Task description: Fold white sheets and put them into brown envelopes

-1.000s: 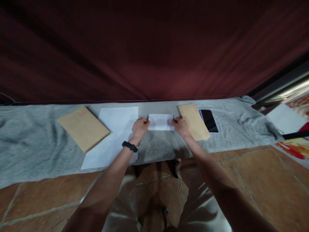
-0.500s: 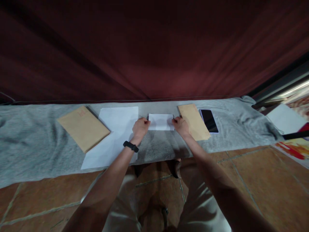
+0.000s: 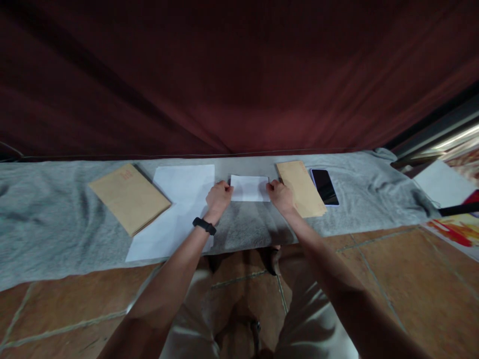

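Note:
A small folded sheet of white paper is held flat between my two hands, just over the grey cloth. My left hand pinches its left end, with a black band on the wrist. Its right end is gripped between the thumb and curled fingers of my right hand. Larger white sheets lie beside my left hand. Brown envelopes rest close against my right hand, which covers part of their left edge.
A stack of brown envelopes overlaps the white sheets on the left. To the right, a dark-screened phone lies partly beside the envelopes. A dark red curtain hangs behind the cloth-covered surface. Brown floor tiles show below its front edge.
Almost nothing differs. Both hands keep hold of the folded paper at its ends, and my left wrist has shifted very slightly right.

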A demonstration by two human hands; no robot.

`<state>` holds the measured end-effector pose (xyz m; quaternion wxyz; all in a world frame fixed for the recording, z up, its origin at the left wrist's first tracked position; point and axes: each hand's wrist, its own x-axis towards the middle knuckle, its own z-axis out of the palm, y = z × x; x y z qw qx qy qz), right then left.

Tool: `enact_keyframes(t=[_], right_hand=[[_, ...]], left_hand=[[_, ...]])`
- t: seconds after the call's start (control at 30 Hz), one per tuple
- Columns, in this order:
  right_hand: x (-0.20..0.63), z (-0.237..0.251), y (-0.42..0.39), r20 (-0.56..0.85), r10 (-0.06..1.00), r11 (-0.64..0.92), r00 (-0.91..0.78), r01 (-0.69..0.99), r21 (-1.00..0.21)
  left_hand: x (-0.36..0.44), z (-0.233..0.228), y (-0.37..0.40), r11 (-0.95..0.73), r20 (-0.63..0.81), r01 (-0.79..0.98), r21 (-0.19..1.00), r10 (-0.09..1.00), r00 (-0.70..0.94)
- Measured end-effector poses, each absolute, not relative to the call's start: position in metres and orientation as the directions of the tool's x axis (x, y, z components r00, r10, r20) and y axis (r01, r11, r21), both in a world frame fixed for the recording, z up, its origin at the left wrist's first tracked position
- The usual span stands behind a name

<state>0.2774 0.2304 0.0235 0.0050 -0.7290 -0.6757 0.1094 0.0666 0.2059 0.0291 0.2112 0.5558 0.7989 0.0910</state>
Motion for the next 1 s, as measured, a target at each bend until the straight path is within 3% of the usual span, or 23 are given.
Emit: enact_keyframes(t=[0.43, 0.6, 0.8, 1.0], right_hand=[[0.274, 0.019, 0.222, -0.033, 0.999, -0.001, 0.002, 1.000, 0.014], [0.274, 0.017, 0.219, -0.026, 0.999, 0.035, -0.035, 0.999, 0.023], [0.274, 0.024, 0.215, 0.038, 0.997, 0.076, -0.073, 0.995, -0.070], [0.256, 0.022, 0.198, 0.184, 0.930, 0.360, -0.319, 0.889, -0.284]], left_hand=[[0.075, 0.027, 0.200, 0.327, -0.159, 0.886, 0.328, 0.944, -0.289], [0.077, 0.027, 0.200, 0.318, -0.150, 0.898, 0.304, 0.947, -0.285], [0.079, 0.029, 0.200, 0.326, -0.160, 0.900, 0.289, 0.944, -0.290], [0.082, 0.025, 0.196, 0.286, -0.111, 0.932, 0.224, 0.957, -0.267]])
